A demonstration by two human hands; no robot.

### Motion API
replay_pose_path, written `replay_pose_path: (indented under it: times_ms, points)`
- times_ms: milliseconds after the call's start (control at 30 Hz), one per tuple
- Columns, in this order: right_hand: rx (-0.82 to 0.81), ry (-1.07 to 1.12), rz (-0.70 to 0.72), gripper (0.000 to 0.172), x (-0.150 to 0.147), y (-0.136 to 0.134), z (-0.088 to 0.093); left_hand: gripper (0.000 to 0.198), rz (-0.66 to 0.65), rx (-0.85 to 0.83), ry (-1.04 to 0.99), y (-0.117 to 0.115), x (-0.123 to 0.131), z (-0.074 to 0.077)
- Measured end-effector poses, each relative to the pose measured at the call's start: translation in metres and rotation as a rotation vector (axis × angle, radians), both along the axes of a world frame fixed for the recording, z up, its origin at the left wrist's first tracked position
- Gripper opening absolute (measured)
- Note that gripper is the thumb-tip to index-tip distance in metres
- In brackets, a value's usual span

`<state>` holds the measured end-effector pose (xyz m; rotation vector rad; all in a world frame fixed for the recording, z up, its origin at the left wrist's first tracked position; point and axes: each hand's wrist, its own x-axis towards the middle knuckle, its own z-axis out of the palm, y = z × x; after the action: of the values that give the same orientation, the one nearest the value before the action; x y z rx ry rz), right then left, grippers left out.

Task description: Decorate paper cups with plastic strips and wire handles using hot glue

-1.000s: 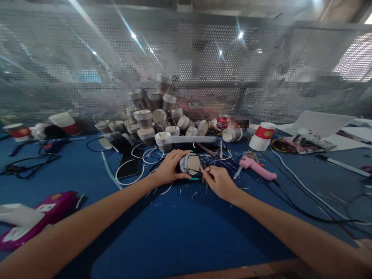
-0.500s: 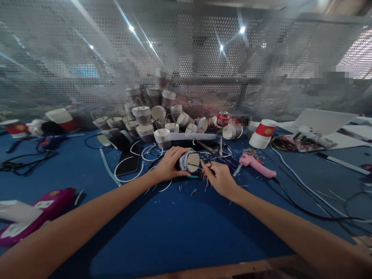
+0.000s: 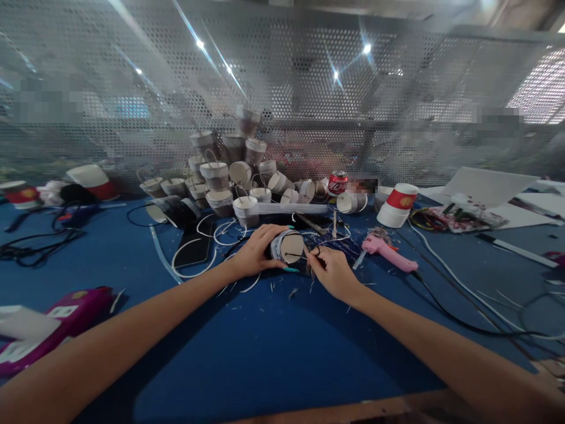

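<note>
My left hand (image 3: 255, 253) is wrapped around a small paper cup (image 3: 292, 246) lying on its side, its pale round end turned towards me. A thin black cord (image 3: 293, 255) runs across that end towards my right hand (image 3: 336, 271). The right thumb and fingertips are pinched together on the cord just beside the cup's rim. Fine detail between those fingertips is too small to make out. Scraps of cut white strip (image 3: 293, 292) lie on the blue table (image 3: 265, 359) below the cup.
A pile of small handled buckets (image 3: 215, 175) stands behind, against a perforated metal screen. On the right are a pink glue gun (image 3: 388, 252) with a trailing cable, a stack of paper cups (image 3: 397, 206) and a red can (image 3: 338, 183). A purple tape dispenser (image 3: 75, 315) lies left, a dark phone (image 3: 194, 247) mid-left.
Both hands stay almost in place on the cup and cord. The cup's round end is turned slightly, and the whole view has shifted a little.
</note>
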<state>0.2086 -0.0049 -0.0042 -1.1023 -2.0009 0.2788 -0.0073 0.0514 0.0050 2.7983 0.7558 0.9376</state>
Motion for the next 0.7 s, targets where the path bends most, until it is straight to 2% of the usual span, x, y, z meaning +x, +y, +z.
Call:
replay_pose_path:
  times_ms: [233, 700]
  points:
    - [-0.031, 0.03, 0.041, 0.032, -0.0008, -0.0015, 0.0011, 0.078, -0.008, -0.02, -0.004, 0.0, 0.0005, 0.0007]
    - [-0.034, -0.06, -0.009, 0.031, -0.0001, 0.0031, -0.0053, 0.079, -0.039, -0.008, -0.015, 0.0024, 0.0008, -0.0011]
